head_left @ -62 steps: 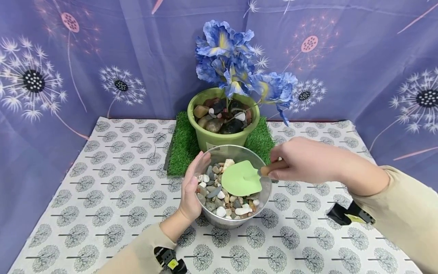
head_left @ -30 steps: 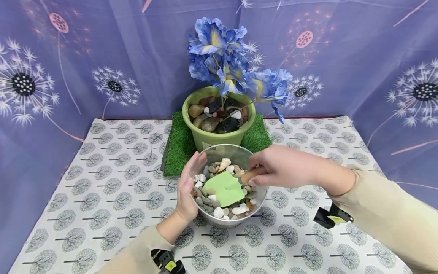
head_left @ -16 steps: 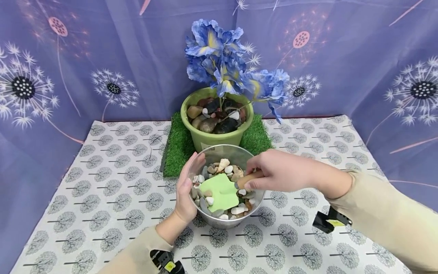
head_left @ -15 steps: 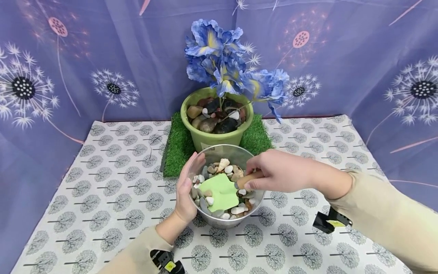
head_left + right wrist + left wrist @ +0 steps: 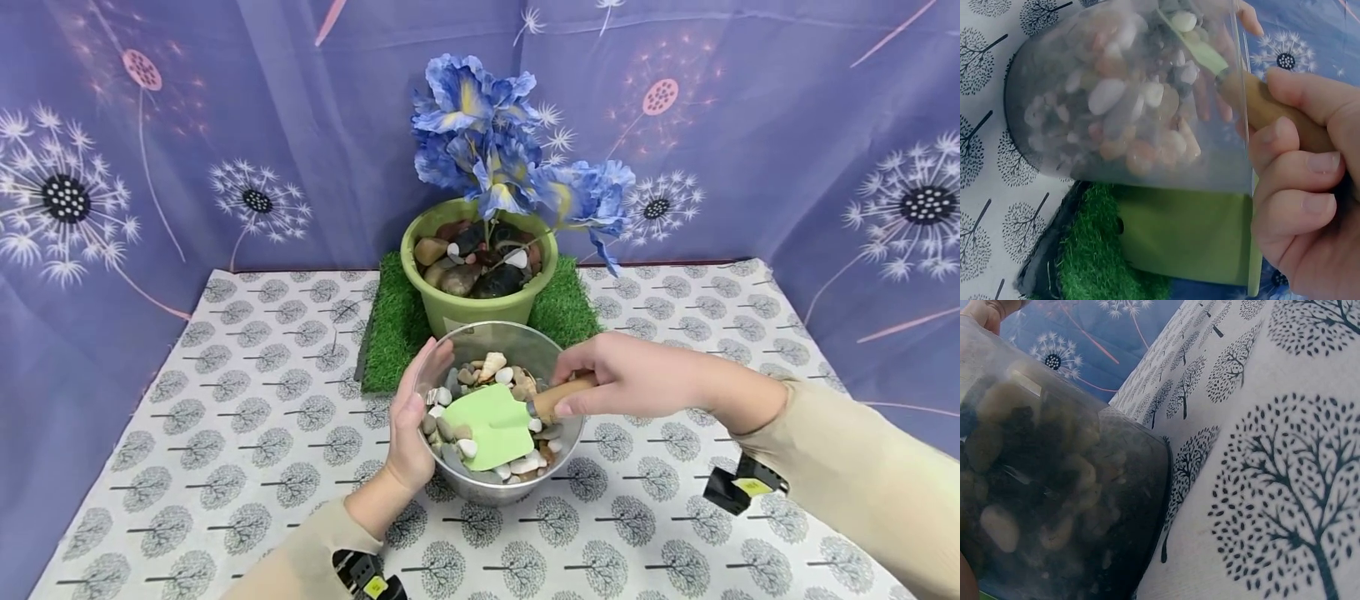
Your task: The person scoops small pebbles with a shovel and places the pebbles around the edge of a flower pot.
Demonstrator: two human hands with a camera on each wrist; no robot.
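Observation:
A clear plastic tub (image 5: 491, 493) stands on the cloth, holding mixed pebbles and a pale seashell (image 5: 492, 365). My left hand (image 5: 408, 429) rests along its left wall, thumb on the near side and fingers fairly straight behind. In my right hand (image 5: 637, 375) is a hand trowel (image 5: 491, 425); the fingers curl round its wooden handle (image 5: 1272, 112). The green blade slants down among the pebbles, with a few small stones over its left edge. The blade's lower tip is hidden. Through the cloudy wall in the left wrist view, pebbles (image 5: 1000, 528) show dimly.
Just behind the tub, a green flowerpot (image 5: 480, 308) with larger stones and blue artificial irises (image 5: 495, 142) sits on a fake grass mat (image 5: 393, 358). A tree-print cloth (image 5: 285, 450) covers the table. Purple fabric (image 5: 360, 125) hangs behind and at both sides.
The trowel went from above the pebbles down into them, toward the left and near side. Since half a second ago, it has tilted slightly and more handle shows. My left hand stays on the tub.

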